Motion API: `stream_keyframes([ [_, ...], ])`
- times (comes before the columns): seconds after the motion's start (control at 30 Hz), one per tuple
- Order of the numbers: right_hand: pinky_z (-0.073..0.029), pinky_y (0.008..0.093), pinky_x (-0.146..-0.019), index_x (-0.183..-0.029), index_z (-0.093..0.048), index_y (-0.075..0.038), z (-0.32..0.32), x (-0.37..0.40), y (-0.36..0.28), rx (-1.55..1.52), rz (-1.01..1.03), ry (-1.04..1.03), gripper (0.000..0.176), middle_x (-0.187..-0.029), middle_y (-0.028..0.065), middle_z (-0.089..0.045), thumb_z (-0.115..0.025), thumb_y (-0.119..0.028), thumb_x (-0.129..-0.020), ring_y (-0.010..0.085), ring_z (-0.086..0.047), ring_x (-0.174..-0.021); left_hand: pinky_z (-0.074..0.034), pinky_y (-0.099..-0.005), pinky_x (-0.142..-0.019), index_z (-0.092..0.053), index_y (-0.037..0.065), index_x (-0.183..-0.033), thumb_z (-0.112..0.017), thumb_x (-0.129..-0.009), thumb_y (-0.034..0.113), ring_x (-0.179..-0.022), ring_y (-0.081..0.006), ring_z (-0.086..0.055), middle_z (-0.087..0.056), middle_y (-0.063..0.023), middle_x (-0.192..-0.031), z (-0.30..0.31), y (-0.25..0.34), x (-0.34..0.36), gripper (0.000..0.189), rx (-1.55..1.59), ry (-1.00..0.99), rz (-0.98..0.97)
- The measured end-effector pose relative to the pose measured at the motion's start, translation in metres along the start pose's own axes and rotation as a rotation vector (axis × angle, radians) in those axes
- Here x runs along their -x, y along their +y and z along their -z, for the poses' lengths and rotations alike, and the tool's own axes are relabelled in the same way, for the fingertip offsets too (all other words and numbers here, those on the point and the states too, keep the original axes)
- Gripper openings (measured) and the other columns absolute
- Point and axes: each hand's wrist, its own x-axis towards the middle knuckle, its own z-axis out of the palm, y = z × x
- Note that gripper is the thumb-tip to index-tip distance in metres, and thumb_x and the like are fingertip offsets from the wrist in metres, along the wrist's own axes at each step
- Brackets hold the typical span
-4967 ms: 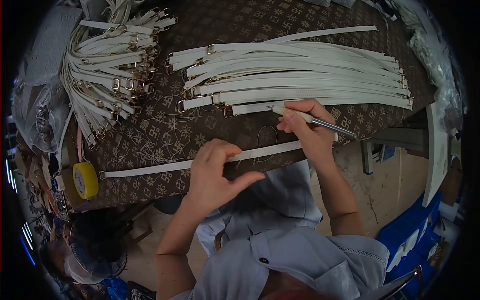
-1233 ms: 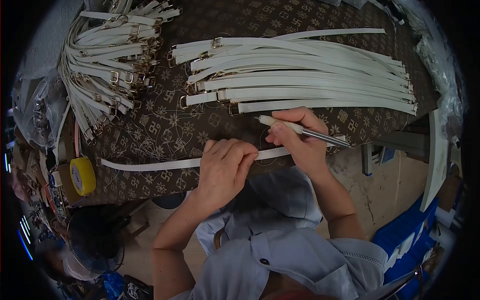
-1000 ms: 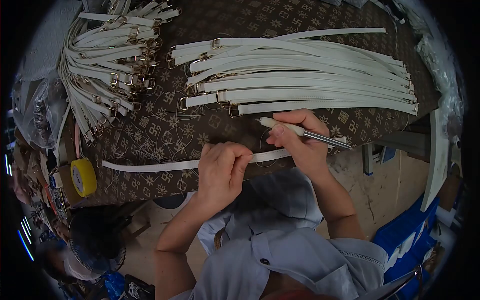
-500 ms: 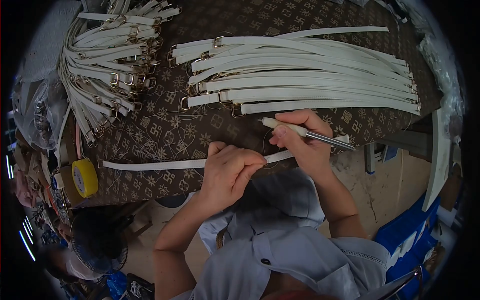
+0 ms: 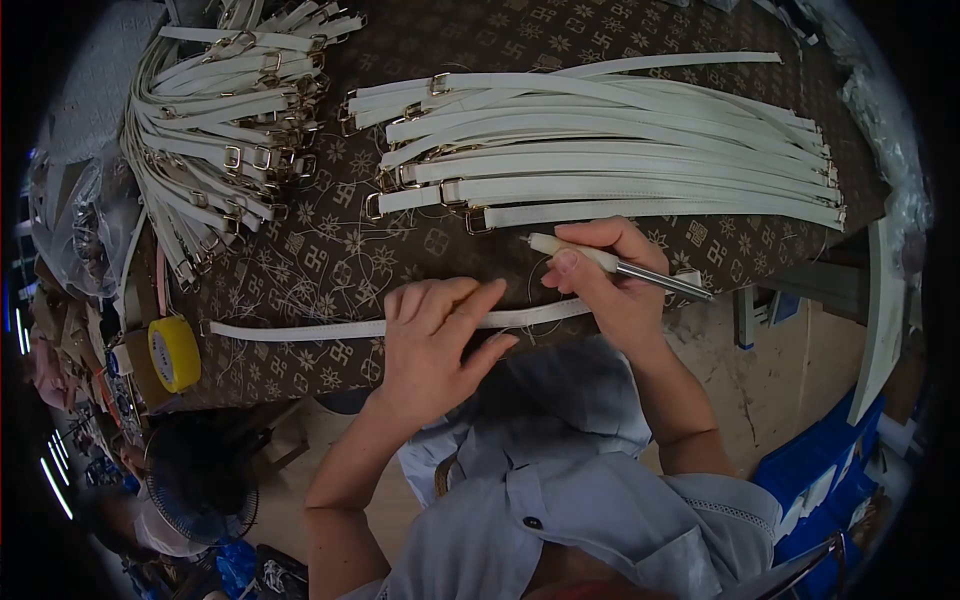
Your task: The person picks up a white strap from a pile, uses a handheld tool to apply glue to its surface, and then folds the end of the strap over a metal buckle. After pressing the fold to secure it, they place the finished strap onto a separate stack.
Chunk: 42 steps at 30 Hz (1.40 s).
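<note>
A single white strap [image 5: 300, 332] lies along the near edge of the patterned brown cloth. My left hand [image 5: 430, 335] rests over its middle with thumb and fingers apart, and nothing shows between them. My right hand [image 5: 615, 280] is closed round a pen-like tool [image 5: 640, 275] with a pale front part and a metal shaft; its tip points left, above the cloth. The right end of the strap passes behind that hand and shows again beyond it. Fine loose threads [image 5: 300, 285] lie on the cloth left of my left hand.
Beyond my hands lies a row of white buckled straps [image 5: 620, 150]. A heap of similar straps [image 5: 200, 130] is at the back left. Yellow tape [image 5: 175, 355] stands at the left edge, a fan [image 5: 200, 485] below it. Blue containers [image 5: 820, 480] are at lower right.
My left hand has moved slightly left and its pinched thumb and fingers have spread apart. My right hand has hardly moved and still holds the tool.
</note>
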Motion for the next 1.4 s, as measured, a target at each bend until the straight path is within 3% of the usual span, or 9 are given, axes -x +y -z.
stream_keyframes([
  [0.03,-0.051,0.0221,-0.057,-0.097,-0.057,0.004,0.0,0.001,-0.001,0.027,0.008,0.008,0.016,-0.075,0.0097,-0.063,-0.061,-0.004,-0.085,0.0118,-0.062,-0.063,-0.035,-0.0344,-0.078,-0.064,0.012,-0.09,-0.07,-0.069,0.013,-0.081,-0.0188,-0.053,-0.058,-0.0001,-0.09,-0.002,0.002,0.0,0.022,-0.128,-0.044,-0.044],
  [0.17,-0.052,0.0245,-0.06,-0.097,-0.056,0.005,0.005,0.006,-0.002,-0.056,-0.015,0.028,0.017,-0.074,0.0105,-0.062,-0.061,-0.007,-0.085,0.0131,-0.062,-0.062,-0.034,-0.035,-0.081,-0.065,0.013,-0.092,-0.069,-0.067,0.013,-0.08,-0.0177,-0.052,-0.057,0.0007,-0.089,-0.008,0.0,0.012,0.026,-0.128,-0.045,-0.154],
  [0.23,-0.054,0.027,-0.062,-0.097,-0.055,0.005,0.005,0.012,-0.004,-0.086,0.051,0.07,0.019,-0.072,0.0109,-0.061,-0.06,-0.009,-0.086,0.0145,-0.062,-0.061,-0.034,-0.0339,-0.079,-0.066,0.014,-0.095,-0.067,-0.066,0.014,-0.08,-0.0163,-0.051,-0.056,0.0017,-0.091,-0.01,0.0,0.018,0.029,-0.283,0.075,-0.294],
  [0.33,-0.054,0.0276,-0.062,-0.097,-0.054,0.005,0.005,0.018,-0.01,-0.058,0.147,0.043,0.019,-0.069,0.0103,-0.06,-0.06,-0.009,-0.086,0.015,-0.061,-0.06,-0.035,-0.0323,-0.077,-0.067,0.014,-0.093,-0.065,-0.067,0.015,-0.081,-0.0149,-0.05,-0.057,0.0019,-0.094,-0.016,-0.005,0.025,0.027,-0.307,0.159,-0.356],
  [0.43,-0.052,0.0229,-0.06,-0.097,-0.057,0.005,0.009,0.022,-0.008,-0.073,0.159,0.005,0.017,-0.08,0.0125,-0.065,-0.062,0.001,-0.082,0.0131,-0.065,-0.069,-0.035,-0.0313,-0.076,-0.067,0.014,-0.093,-0.065,-0.067,0.016,-0.082,-0.0146,-0.05,-0.057,0.0019,-0.096,-0.015,-0.006,0.029,0.026,-0.317,0.141,-0.357],
  [0.87,-0.051,0.0221,-0.06,-0.097,-0.057,0.004,0.015,0.031,0.005,0.005,0.208,-0.016,0.019,-0.08,0.0129,-0.066,-0.064,0.0,-0.08,0.0131,-0.066,-0.07,-0.035,-0.0322,-0.078,-0.067,0.013,-0.097,-0.062,-0.068,0.014,-0.084,-0.0149,-0.05,-0.057,0.0021,-0.098,-0.014,-0.007,0.03,0.029,-0.322,0.093,-0.361],
  [1.17,-0.053,0.0228,-0.062,-0.098,-0.057,0.003,0.012,0.031,0.003,-0.02,0.088,0.018,0.017,-0.081,0.0124,-0.066,-0.063,-0.001,-0.082,0.0128,-0.066,-0.072,-0.036,-0.0359,-0.078,-0.065,0.012,-0.098,-0.072,-0.064,0.015,-0.086,-0.0182,-0.05,-0.055,0.0,-0.091,-0.015,-0.002,0.024,0.034,-0.159,0.037,-0.207],
  [1.23,-0.053,0.0244,-0.061,-0.1,-0.053,0.004,0.012,0.032,0.002,0.054,0.085,0.005,0.02,-0.081,0.016,-0.065,-0.059,-0.01,-0.087,0.0134,-0.063,-0.066,-0.036,-0.0357,-0.077,-0.063,0.012,-0.1,-0.073,-0.067,0.015,-0.085,-0.0185,-0.051,-0.053,-0.0005,-0.089,-0.012,0.001,0.021,0.035,-0.102,0.004,-0.119],
  [1.4,-0.052,0.0233,-0.06,-0.1,-0.055,0.004,0.012,0.029,0.005,-0.014,0.092,0.017,0.018,-0.08,0.0136,-0.064,-0.061,-0.007,-0.086,0.0128,-0.063,-0.066,-0.035,-0.0347,-0.076,-0.062,0.012,-0.102,-0.074,-0.067,0.017,-0.083,-0.0179,-0.051,-0.053,0.0001,-0.088,-0.011,-0.002,0.018,0.037,-0.089,-0.019,-0.116],
])
